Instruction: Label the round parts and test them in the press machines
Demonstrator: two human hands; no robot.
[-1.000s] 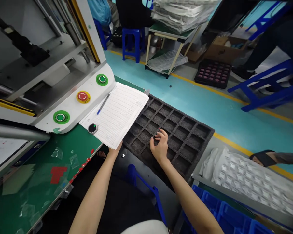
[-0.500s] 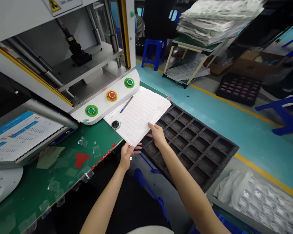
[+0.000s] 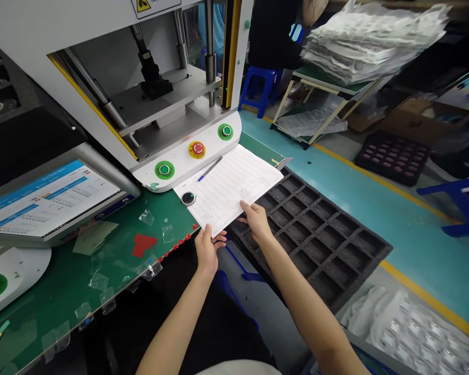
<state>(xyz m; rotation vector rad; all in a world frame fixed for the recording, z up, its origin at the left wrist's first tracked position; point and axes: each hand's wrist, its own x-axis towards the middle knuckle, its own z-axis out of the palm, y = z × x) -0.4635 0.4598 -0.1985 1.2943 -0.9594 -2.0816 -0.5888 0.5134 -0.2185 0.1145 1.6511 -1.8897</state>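
While both hands grip it, the white ruled paper form overhangs the black compartmented foam tray.
Left hand pinches the near corner; right hand clasps the near edge.

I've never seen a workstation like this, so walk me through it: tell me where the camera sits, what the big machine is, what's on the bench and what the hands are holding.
The camera is worn on the person's head, looking forward and down, so the two bare arms at the bottom are their own. The left hand grips the near corner of a printed sheet of paper, and the right hand holds its near edge. The sheet lies partly on the green bench and partly over a black foam tray of square pockets, which look empty. A blue pen and a small round black part rest on the paper. Behind it stands a white press-like machine with two green buttons and a red stop button. At the left a tilted screen shows coloured tables. Bits of clear film lie scattered on the bench.
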